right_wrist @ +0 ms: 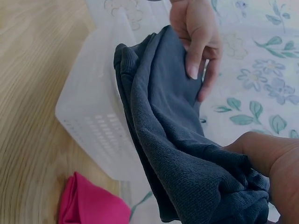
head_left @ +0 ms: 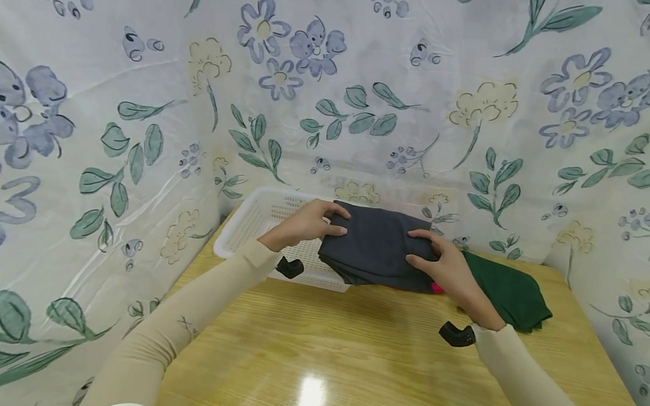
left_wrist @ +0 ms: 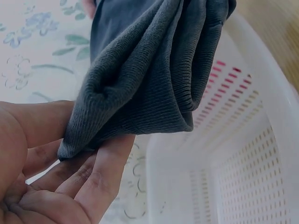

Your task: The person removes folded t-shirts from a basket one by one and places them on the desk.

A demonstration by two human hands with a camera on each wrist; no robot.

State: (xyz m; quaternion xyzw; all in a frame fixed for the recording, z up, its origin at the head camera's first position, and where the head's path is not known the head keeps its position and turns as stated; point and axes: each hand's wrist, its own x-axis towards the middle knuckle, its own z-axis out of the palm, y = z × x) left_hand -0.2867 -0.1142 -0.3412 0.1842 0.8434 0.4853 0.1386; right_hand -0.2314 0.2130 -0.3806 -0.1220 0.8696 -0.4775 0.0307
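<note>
Both hands hold up a folded dark grey cloth garment above the wooden table, partly in front of a white plastic basket. My left hand grips its left end, thumb on the near face and fingers behind, as the left wrist view shows with the ribbed layers of the garment. My right hand pinches the right end between thumb and fingers. In the right wrist view the garment hangs in several stacked layers between the two hands.
A dark green folded cloth lies on the table at the right. A pink-red cloth lies beside the basket, mostly hidden behind the garment in the head view. Flower-printed sheeting hangs around the back and sides.
</note>
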